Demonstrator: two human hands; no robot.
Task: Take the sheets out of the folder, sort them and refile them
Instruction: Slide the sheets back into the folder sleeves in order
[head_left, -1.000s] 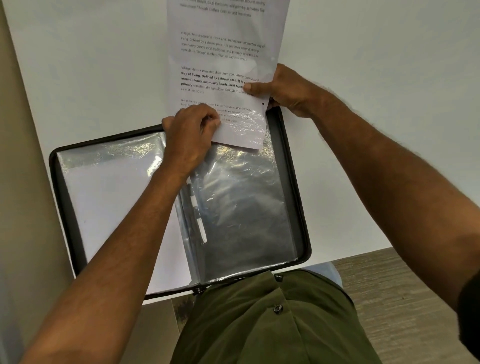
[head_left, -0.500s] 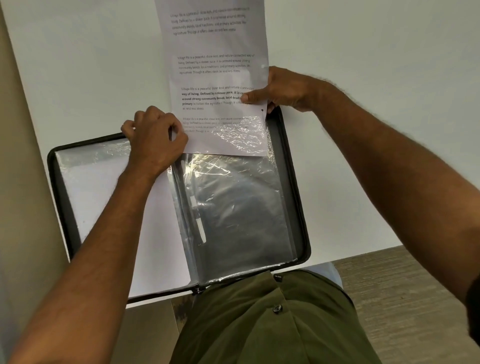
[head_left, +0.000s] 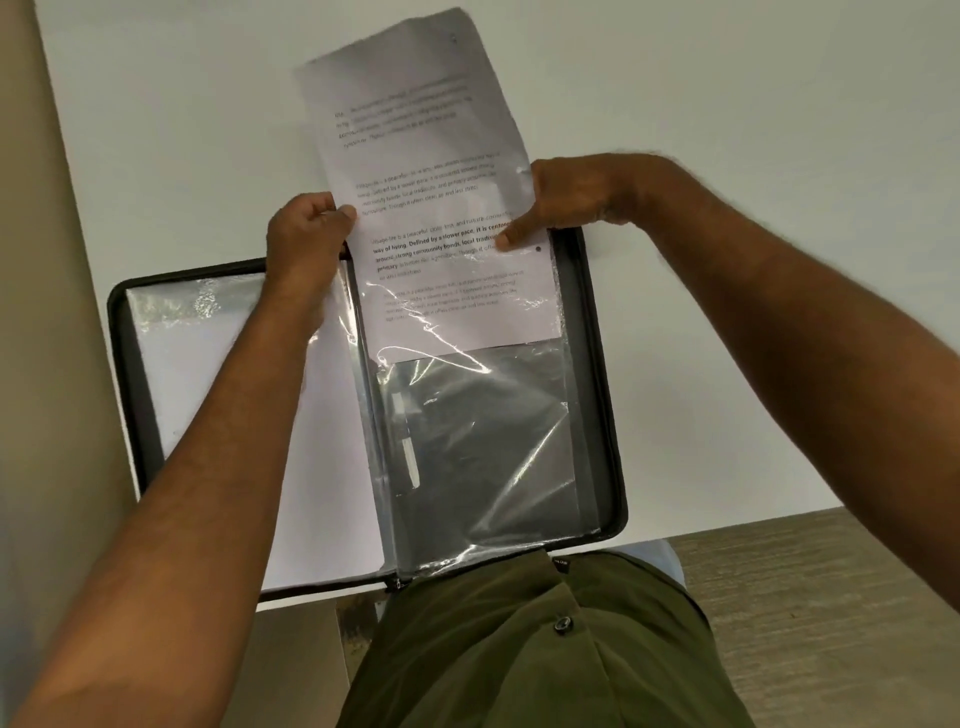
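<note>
Black folder (head_left: 605, 395) lies open on white desk (head_left: 753, 260), center frame; its right clear sleeve (head_left: 483, 441) holds the printed sheet (head_left: 431, 208) w/ lower end inside, rest sticking out toward upper frame. Left sleeve (head_left: 208, 374) holds white paper. Left grip (head_left: 306, 239) pinches sheet's left edge, right grip (head_left: 561, 202) its right edge.

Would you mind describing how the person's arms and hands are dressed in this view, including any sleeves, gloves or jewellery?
Both forearms are bare with visible hair, and no sleeve shows on the left one. The left hand and right hand wear no gloves, rings or watch. A dark sleeve edge shows at the right frame border. The shirt is olive green with a dark button.
</note>
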